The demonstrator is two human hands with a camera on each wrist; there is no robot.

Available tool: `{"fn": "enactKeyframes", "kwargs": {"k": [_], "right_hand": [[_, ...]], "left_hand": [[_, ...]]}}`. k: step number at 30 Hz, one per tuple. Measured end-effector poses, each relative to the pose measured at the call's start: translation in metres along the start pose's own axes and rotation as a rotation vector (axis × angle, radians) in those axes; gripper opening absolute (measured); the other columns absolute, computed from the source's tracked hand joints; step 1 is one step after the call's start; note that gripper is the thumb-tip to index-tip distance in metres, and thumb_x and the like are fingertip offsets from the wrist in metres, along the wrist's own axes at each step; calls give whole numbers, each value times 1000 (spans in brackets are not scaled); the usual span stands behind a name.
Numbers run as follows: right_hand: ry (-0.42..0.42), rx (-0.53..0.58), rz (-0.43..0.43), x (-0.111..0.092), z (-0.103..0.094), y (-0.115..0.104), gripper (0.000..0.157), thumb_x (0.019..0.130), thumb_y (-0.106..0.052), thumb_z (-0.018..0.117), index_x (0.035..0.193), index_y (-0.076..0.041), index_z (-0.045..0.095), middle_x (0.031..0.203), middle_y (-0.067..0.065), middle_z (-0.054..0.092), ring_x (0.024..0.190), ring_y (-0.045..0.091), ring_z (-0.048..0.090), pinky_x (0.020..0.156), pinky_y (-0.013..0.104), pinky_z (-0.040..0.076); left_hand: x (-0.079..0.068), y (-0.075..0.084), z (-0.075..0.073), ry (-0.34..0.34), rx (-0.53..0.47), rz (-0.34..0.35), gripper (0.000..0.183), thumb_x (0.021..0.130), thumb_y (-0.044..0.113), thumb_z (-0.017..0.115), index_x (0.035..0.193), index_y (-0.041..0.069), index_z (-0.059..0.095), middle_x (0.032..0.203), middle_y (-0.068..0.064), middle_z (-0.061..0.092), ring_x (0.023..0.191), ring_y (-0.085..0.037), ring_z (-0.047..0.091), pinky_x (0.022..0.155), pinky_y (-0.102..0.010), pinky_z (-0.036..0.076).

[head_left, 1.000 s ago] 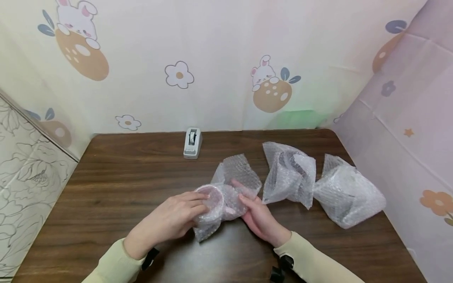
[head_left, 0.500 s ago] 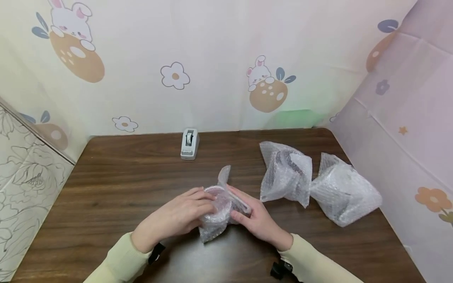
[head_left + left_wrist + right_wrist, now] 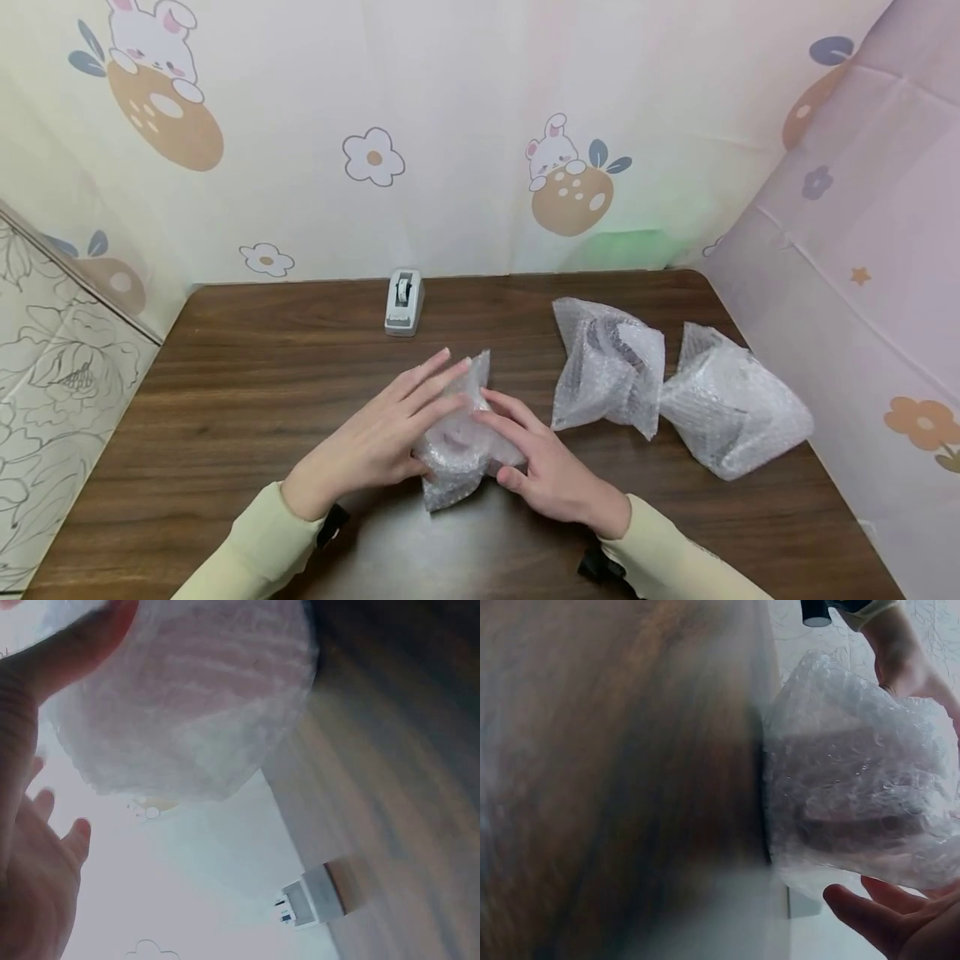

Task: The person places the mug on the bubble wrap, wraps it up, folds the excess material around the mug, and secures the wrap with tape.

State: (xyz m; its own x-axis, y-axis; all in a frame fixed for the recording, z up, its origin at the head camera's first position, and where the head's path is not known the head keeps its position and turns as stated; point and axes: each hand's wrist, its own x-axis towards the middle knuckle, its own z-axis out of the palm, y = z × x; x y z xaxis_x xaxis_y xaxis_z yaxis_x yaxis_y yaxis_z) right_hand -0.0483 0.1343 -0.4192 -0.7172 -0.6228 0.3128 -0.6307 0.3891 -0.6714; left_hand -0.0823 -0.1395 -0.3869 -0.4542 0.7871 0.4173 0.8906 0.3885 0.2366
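A pink, round-rimmed cup-like object wrapped in bubble wrap (image 3: 454, 473) stands on the table between both hands. My left hand (image 3: 371, 437) lies over its left side with fingers straight and spread, near the top of the wrap. From the right, my right hand (image 3: 551, 467) touches the folded-over wrap with its fingertips, its thumb held apart. The right wrist view shows the pinkish body through the bubble wrap (image 3: 855, 780), with a darker band low on it. In the left wrist view the wrapped side (image 3: 202, 712) looks pale pink, with the thumb beside it.
A white tape dispenser (image 3: 404, 302) stands at the back edge of the brown wooden table (image 3: 262, 367). Two more bubble-wrapped bundles lie on the right, one nearer (image 3: 609, 367) and one farther right (image 3: 738, 404). A patterned curtain (image 3: 450, 208) hangs behind.
The right hand has folded the bubble-wrap flap over the round rim from the right. The left fingers have lifted from inside the rim and spread over the folded wrap.
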Motion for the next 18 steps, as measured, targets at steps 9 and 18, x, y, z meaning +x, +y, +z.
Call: {"fn": "enactKeyframes", "kwargs": {"k": [9, 18], "right_hand": [[-78, -42, 97, -3, -6, -17, 48, 109, -31, 37, 155, -19, 36, 164, 8, 18, 147, 26, 25, 110, 52, 35], [-112, -309, 76, 0, -37, -56, 49, 105, -26, 51, 150, -10, 44, 163, 2, 26, 148, 24, 25, 113, 47, 31]], "left_hand": [[-1, -4, -3, -62, -15, 48, 74, 60, 28, 95, 126, 13, 66, 141, -2, 57, 134, -19, 48, 107, -43, 41], [6, -10, -1, -82, -10, 96, 63, 64, 19, 93, 122, 11, 70, 130, 0, 64, 131, -20, 50, 108, -37, 40]]}}
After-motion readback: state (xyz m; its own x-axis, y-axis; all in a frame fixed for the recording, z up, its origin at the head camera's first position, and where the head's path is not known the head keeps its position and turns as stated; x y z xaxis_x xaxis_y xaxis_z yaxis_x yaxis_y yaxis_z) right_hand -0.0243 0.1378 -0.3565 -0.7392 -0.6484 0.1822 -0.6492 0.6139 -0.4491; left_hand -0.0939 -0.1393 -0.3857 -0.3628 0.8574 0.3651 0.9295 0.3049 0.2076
